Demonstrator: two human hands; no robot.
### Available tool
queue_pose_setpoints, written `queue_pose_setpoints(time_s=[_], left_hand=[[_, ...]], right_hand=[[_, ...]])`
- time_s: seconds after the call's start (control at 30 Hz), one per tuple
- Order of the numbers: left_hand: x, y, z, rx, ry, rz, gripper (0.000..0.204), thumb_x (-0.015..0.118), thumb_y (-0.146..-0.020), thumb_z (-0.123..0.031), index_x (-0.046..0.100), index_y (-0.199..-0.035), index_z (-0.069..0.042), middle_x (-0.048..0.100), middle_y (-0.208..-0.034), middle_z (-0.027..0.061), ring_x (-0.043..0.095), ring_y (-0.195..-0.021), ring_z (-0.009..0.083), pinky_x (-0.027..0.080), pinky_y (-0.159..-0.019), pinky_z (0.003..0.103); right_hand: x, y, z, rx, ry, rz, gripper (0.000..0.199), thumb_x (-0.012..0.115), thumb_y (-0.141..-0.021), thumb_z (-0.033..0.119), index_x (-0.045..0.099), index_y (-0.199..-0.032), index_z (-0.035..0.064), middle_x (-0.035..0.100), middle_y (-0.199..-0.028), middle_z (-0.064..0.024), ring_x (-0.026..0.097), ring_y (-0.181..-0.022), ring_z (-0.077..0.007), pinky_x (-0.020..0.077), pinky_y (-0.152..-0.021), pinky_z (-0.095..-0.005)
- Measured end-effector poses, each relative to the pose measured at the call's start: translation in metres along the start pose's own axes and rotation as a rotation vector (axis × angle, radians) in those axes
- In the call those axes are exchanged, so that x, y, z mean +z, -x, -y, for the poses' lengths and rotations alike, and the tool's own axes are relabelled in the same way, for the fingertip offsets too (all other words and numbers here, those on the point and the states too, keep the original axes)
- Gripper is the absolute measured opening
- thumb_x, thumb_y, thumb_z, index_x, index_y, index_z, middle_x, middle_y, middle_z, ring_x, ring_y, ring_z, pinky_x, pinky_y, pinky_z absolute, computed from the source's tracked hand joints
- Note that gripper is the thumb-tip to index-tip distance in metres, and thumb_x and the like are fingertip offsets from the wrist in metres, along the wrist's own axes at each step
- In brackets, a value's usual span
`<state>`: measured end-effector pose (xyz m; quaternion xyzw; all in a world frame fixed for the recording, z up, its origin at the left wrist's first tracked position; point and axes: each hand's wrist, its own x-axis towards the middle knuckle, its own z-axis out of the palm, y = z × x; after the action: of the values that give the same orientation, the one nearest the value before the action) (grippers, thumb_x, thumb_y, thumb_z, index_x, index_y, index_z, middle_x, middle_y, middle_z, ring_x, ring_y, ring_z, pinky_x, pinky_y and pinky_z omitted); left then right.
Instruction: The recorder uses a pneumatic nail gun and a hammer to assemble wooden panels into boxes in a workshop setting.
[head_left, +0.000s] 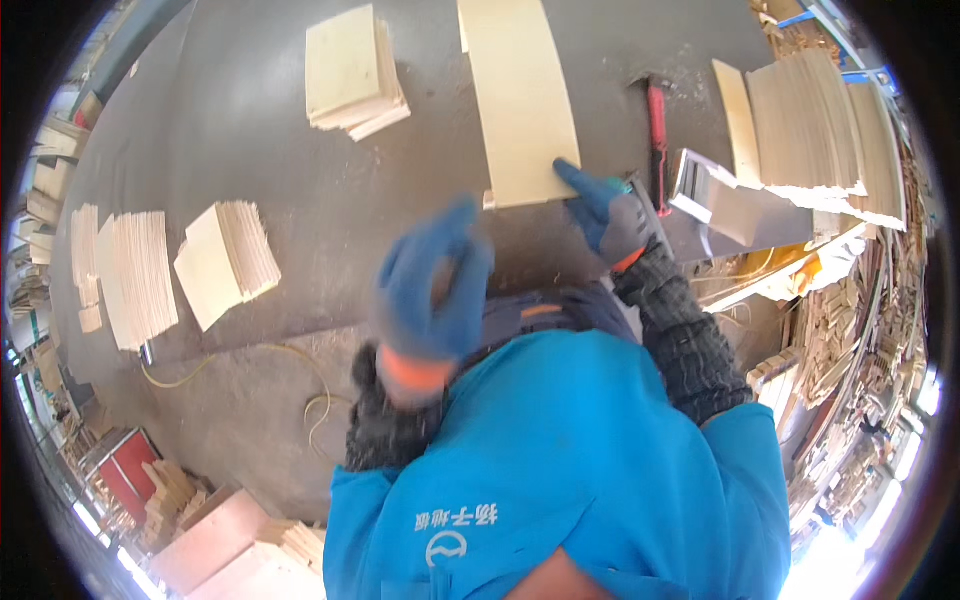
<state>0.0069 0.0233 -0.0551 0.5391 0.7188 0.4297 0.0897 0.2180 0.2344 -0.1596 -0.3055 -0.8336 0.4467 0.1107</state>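
The left hand (pixel 432 290) is up in front of the chest, blurred, in a blue glove with an orange cuff, fingers loosely spread and pointing up and away from the body, closed on nothing. Below the cuff a dark knitted sleeve cover runs down the forearm to the blue jacket sleeve. The right hand (pixel 608 215) reaches further forward, gloved in blue and grey with an orange band at the wrist. Its forefinger stretches out ahead and to the left, the other fingers curled under. The right forearm, in the same dark knit cover, angles back down to the blue-jacketed shoulder.
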Motion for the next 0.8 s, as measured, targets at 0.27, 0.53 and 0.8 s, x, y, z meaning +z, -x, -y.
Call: queue_pose_setpoints(time_s=[0.27, 0.53, 0.8], left_hand=[[0.090, 0.014, 0.092, -0.433, 0.402, 0.110, 0.067, 0.080, -0.094, -0.008, 0.053, -0.154, -0.001, 0.073, -0.129, 0.0192, 0.072, -0.094, 0.0191, 0.060, -0.084, 0.034], [0.116, 0.018, 0.111, -0.385, 0.599, 0.044, 0.059, 0.063, -0.100, 0.009, 0.050, -0.156, -0.002, 0.073, -0.131, 0.0222, 0.075, -0.105, 0.0220, 0.060, -0.091, 0.033], [0.111, 0.021, 0.107, -0.404, 0.511, 0.064, 0.060, 0.067, -0.100, 0.004, 0.051, -0.157, -0.003, 0.075, -0.129, 0.0197, 0.072, -0.115, 0.0226, 0.059, -0.098, 0.035]], right_hand=[[0.004, -0.006, 0.008, -0.243, 0.358, -0.001, 0.058, 0.067, -0.102, 0.009, 0.051, -0.157, 0.0134, 0.070, -0.133, -0.0258, 0.073, -0.114, -0.0414, 0.0612, -0.095, -0.0481], [0.001, -0.007, 0.010, -0.239, 0.373, 0.064, 0.062, 0.067, -0.101, 0.006, 0.050, -0.159, 0.0191, 0.073, -0.122, -0.0246, 0.075, -0.106, -0.0394, 0.0631, -0.089, -0.0462], [0.002, -0.006, 0.012, -0.184, 0.441, 0.068, 0.058, 0.067, -0.102, 0.009, 0.054, -0.157, 0.0198, 0.075, -0.114, -0.0208, 0.075, -0.098, -0.0368, 0.0627, -0.083, -0.0455]])
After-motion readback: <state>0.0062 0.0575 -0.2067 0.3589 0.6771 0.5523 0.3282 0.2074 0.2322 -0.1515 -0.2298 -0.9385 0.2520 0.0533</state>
